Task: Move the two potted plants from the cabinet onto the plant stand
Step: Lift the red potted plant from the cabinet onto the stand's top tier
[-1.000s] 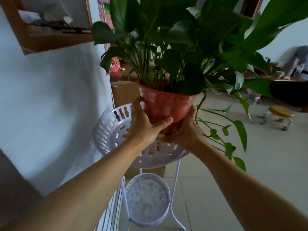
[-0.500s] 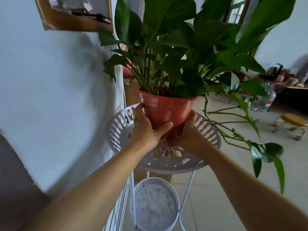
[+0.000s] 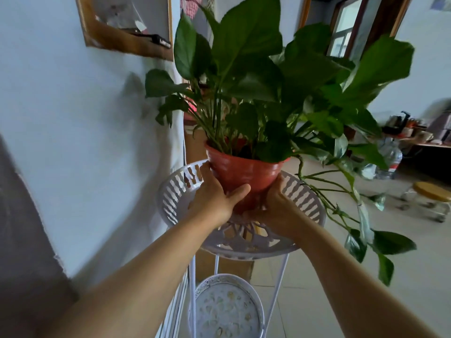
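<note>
A leafy green plant in a red plastic pot (image 3: 244, 172) is held between both my hands over the top tray (image 3: 175, 191) of a white metal plant stand. My left hand (image 3: 214, 196) wraps the pot's left side, thumb across its front. My right hand (image 3: 278, 203) cups the lower right side. The pot's base is hidden behind my hands, so I cannot tell whether it touches the tray. Long vines trail off to the right. A smaller lower tray (image 3: 227, 311) of the stand shows below. The second plant and the cabinet are out of sight.
A white wall (image 3: 73, 142) stands close on the left with a wooden-framed shelf (image 3: 127, 42) above. Behind the stand is a cardboard box (image 3: 195, 147). To the right on the tiled floor stand a small round stool (image 3: 429, 193) and a water bottle (image 3: 390, 159).
The potted plant has come down toward the stand's top tray and now sits centred over it. Both hands keep the same grip.
</note>
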`<state>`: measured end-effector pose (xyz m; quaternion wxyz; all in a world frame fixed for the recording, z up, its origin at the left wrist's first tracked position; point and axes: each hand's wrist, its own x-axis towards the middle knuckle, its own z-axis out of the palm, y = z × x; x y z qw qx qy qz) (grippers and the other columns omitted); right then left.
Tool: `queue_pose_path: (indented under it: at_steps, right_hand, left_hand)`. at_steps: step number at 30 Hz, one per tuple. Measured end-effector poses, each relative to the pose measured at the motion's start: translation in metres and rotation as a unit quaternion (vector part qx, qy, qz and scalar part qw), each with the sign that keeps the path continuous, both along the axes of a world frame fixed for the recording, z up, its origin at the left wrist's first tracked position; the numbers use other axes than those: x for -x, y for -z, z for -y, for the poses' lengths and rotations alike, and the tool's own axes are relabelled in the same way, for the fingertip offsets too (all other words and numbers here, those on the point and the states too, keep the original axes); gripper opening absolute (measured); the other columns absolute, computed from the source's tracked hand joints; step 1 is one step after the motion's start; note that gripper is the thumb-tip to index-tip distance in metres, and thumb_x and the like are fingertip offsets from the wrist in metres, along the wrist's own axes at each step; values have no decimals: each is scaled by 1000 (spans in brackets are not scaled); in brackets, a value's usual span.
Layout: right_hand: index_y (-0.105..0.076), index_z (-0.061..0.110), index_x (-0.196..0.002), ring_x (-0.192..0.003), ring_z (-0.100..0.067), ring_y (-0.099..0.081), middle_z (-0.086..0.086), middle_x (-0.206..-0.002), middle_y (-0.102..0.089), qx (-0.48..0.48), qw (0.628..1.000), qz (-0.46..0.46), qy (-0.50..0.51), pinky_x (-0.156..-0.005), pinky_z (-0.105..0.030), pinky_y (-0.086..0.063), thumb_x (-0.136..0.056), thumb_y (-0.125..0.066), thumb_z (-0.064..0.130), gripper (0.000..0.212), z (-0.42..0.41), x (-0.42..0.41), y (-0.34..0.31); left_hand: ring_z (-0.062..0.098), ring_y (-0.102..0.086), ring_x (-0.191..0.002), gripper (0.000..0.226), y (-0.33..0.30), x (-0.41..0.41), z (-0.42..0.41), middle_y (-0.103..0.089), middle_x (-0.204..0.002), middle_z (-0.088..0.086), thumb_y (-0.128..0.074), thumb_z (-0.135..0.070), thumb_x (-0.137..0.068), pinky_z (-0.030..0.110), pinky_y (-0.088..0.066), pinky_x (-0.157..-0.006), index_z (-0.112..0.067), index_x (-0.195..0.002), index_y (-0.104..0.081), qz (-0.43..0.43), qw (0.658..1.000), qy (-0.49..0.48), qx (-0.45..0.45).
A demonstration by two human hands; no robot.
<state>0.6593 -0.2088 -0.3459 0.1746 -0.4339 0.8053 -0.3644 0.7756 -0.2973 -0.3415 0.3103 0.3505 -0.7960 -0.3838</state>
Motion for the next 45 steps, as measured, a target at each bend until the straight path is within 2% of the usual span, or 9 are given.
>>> queue_pose_path:
  at_steps: [4,9,13,18,27,31,34,38,45]
  right_hand:
    - [-1,11,-146,-118,-37,-53,-22,-134,-49,-5,993,-118,21,-99,-53,-44,-79,-65,49,100,-4,-8,1]
    - [19,-2,-142,-114,-35,-54,-23,-126,-55,54,998,-27,32,-87,-31,-40,-78,-72,37,118,0,-22,1]
    - [16,-2,-143,-93,-21,-53,-4,-96,-53,80,996,-43,26,-76,-27,-38,-79,-70,38,114,-4,-23,5]
    - [13,7,-144,-99,-38,-59,-27,-124,-57,81,993,-67,60,-75,-32,-37,-76,-71,44,115,-7,-22,6]
    - [-13,9,-147,-114,-36,-54,-20,-135,-46,49,990,-130,25,-90,-36,-44,-81,-66,40,90,-39,-52,-8]
    - [-4,3,-147,-130,-37,-41,-22,-147,-35,-2,998,-63,9,-104,-41,-36,-83,-67,34,95,-60,-70,-20]
    - [-6,7,-147,-137,-32,-30,-19,-150,-30,-10,1000,-18,22,-111,-40,-28,-81,-68,38,95,-76,-84,-34]
    - [-10,8,-148,-135,-34,-33,-18,-149,-31,-46,998,23,28,-111,-45,-32,-80,-68,40,95,-98,-96,-62]
    - [-26,7,-141,-128,-32,-42,-19,-142,-40,-80,992,77,65,-104,-38,-36,-84,-65,37,75,-139,-112,-122]
  left_hand:
    - [36,-61,-111,91,3,-1,-3,-61,-128,10,-62,-52,-78,42,-47,-93,-13,-142,-10,20,999,-17,22]
    - [38,-62,-106,88,7,-4,-7,-61,-125,17,-62,-49,-80,38,-49,-86,-7,-140,-13,27,999,-25,36]
    - [36,-59,-111,80,6,-7,-9,-60,-127,16,-56,-51,-84,30,-40,-78,-4,-138,-19,48,997,-31,55]
    - [36,-56,-117,72,1,-10,-16,-57,-131,17,-52,-44,-89,34,-42,-86,-2,-139,-22,66,995,-32,63]
    - [38,-55,-116,67,-18,-31,-48,-56,-130,19,-55,-33,-88,44,-45,-95,-7,-140,-23,131,991,-27,3]
    - [30,-51,-124,72,-35,-49,-77,-50,-141,11,-59,-30,-88,38,-42,-102,-12,-146,-19,106,992,-9,-61]
    - [25,-58,-116,71,-51,-65,-98,-53,-138,6,-57,-31,-89,23,-41,-79,-15,-146,-18,112,989,-4,-99]
    - [20,-59,-110,70,-81,-83,-117,-52,-140,7,-52,-38,-91,17,-41,-74,-15,-147,-18,142,980,-4,-138]
    - [27,-43,-133,69,-151,-103,-152,-35,-152,11,-47,-40,-93,30,-40,-95,-12,-148,-18,180,968,12,-172]
